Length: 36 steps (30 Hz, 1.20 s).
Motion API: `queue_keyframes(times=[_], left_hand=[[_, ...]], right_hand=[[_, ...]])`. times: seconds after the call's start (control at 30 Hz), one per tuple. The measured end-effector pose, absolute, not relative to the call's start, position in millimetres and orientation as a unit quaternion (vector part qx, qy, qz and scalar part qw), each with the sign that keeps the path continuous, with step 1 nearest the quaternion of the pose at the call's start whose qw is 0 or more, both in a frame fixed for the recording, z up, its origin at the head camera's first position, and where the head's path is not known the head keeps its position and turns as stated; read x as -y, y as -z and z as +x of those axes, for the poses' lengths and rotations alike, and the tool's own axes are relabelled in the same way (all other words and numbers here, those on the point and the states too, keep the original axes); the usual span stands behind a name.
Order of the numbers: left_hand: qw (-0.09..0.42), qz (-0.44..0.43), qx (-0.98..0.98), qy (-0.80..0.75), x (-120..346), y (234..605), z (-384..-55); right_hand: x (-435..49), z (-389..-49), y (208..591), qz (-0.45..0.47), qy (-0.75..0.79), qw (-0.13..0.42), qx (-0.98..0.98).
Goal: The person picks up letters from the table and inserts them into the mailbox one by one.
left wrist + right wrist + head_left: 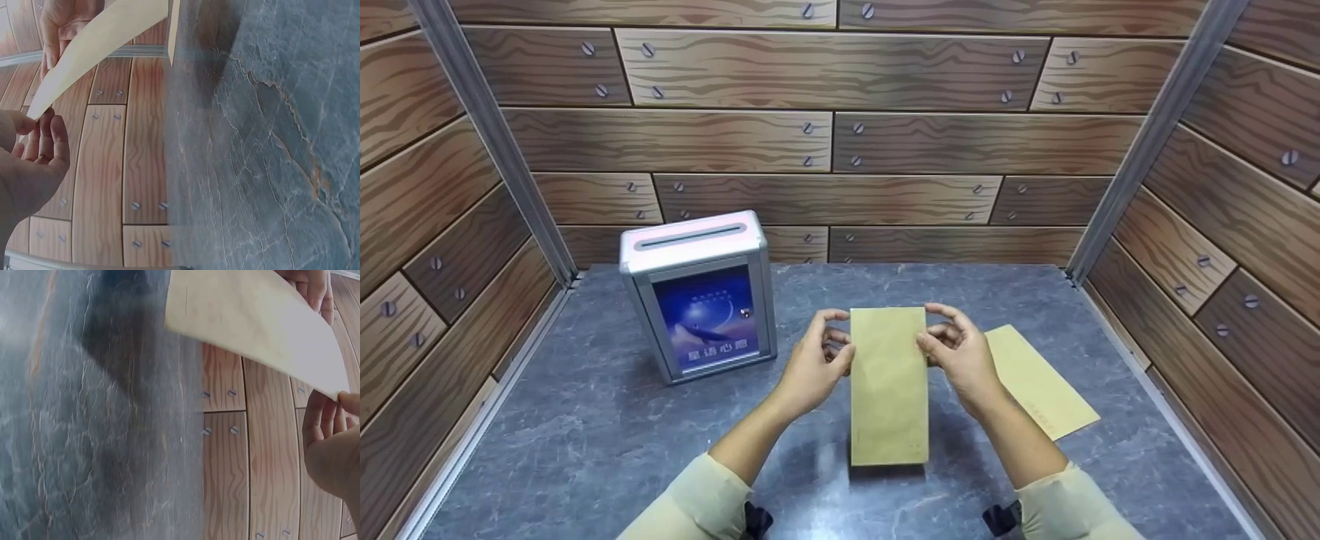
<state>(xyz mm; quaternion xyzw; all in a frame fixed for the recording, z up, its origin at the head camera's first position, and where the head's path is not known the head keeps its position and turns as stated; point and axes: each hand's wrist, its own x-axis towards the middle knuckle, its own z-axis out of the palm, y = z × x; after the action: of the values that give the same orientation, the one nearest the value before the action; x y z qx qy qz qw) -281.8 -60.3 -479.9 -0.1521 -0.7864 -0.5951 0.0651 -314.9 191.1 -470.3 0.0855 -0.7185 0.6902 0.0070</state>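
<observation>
A tan paper envelope (889,390) is held up between both hands, its long side running toward the person in the head view. My left hand (814,364) pinches its left edge near the far end. Opposite it, my right hand (964,356) pinches the right edge, thumb on the face of the paper. In the left wrist view the envelope (95,42) bows in a curve. From the right wrist, the envelope (253,320) shows its broad face, with the thumb and fingers of the right hand (337,450) at one corner.
A silver-framed box (697,300) with a slot in its top and a blue picture front stands at the left. Another tan envelope (1042,386) lies on the grey marbled table (607,450), right of the right hand. Wood-patterned walls (832,142) enclose the table.
</observation>
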Motion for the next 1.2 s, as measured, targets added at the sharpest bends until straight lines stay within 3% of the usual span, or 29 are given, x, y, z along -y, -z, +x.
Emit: queue_keyframes(times=[0.47,0.83,1.2], left_hand=[[0.106,-0.127,0.799,0.578,67.2,475.3,-278.5],[0.102,-0.144,0.810,0.560,71.9,470.1,-267.4],[0.118,-0.149,0.807,0.559,88.5,461.5,-265.4]], right_hand=[[-176.0,-304.5,466.7,0.088,-0.624,0.064,0.774],[-167.8,-301.1,462.6,0.094,-0.617,0.086,0.776],[-156.9,-299.8,458.5,0.202,-0.545,0.082,0.810]])
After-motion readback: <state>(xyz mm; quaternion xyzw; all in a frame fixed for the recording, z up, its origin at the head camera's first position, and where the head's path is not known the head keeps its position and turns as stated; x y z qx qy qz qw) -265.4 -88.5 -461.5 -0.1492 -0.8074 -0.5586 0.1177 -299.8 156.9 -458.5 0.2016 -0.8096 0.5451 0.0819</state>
